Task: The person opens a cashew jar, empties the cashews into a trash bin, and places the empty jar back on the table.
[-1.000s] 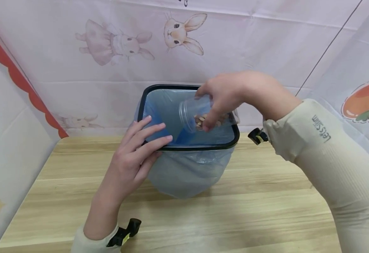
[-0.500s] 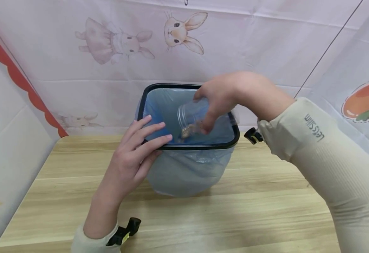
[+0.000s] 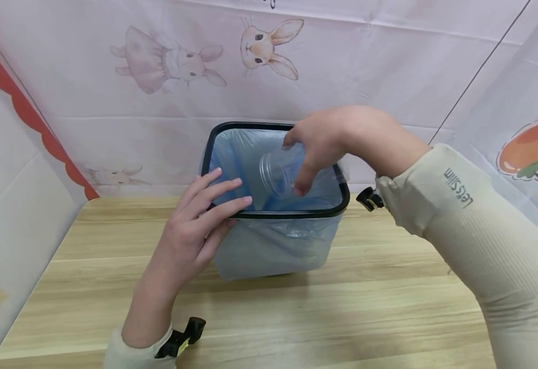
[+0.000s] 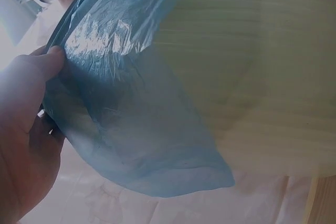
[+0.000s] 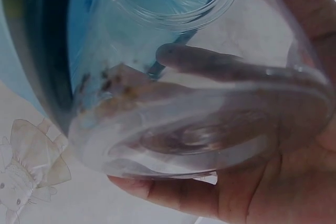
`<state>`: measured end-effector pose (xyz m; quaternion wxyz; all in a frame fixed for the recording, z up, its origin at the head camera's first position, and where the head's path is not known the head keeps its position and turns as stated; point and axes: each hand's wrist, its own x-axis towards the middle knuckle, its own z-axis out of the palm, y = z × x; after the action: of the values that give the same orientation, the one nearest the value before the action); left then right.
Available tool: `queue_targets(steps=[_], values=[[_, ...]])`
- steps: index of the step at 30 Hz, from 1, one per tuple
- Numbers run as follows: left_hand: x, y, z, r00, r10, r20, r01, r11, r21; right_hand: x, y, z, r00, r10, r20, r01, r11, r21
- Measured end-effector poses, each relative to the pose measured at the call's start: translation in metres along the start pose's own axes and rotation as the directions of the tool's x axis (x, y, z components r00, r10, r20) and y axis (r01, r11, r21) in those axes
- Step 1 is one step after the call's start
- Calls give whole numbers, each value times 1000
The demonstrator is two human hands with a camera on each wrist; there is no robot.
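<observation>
A trash bin with a black rim (image 3: 292,213) stands against the back wall, lined with a translucent blue bag (image 3: 275,246). My left hand (image 3: 186,230) pinches the rim at its front left corner; in the left wrist view the thumb (image 4: 52,62) lies outside over the bag. My right hand (image 3: 326,143) grips a clear plastic jar (image 3: 275,171) on its side above the opening, mouth tilted left and down. In the right wrist view several small brown specks (image 5: 107,85) show at the jar's wall; whether they are inside is unclear. The bin's bottom is hidden.
The bin stands on a light wood table (image 3: 370,307). Behind it rises a pale wall cloth (image 3: 172,138) with rabbit drawings, and side panels close off left and right. A black wrist camera (image 3: 181,338) sits at each cuff.
My right hand has tilted the jar mouth down, and the brown shelled pieces inside have slid out into the bin. The bag's outer lower edge has drawn up. My left hand stays put.
</observation>
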<state>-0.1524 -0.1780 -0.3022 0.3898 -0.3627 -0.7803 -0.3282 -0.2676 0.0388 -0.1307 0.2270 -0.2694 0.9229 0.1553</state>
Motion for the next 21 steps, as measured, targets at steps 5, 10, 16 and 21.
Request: queue_targets(steps=[5,10,16,21], values=[[0,0,-1,1000,1,-1,-1,1000,0,1,-3,-1,1000,4,9,-4,1000,1],[0,-1,-1,1000,10,-7,-10,1000,-3,4,-10,-4,999,15,36,-15,1000,-9],[0,-1,0,1000,24,-12,-24,1000,-10,3,-16,-6,997,54,63,-50,996,-67],[1,0,1,1000,22,-8,-22,1000,-21,-2,-16,-7,997,69,23,-65,989,-135]])
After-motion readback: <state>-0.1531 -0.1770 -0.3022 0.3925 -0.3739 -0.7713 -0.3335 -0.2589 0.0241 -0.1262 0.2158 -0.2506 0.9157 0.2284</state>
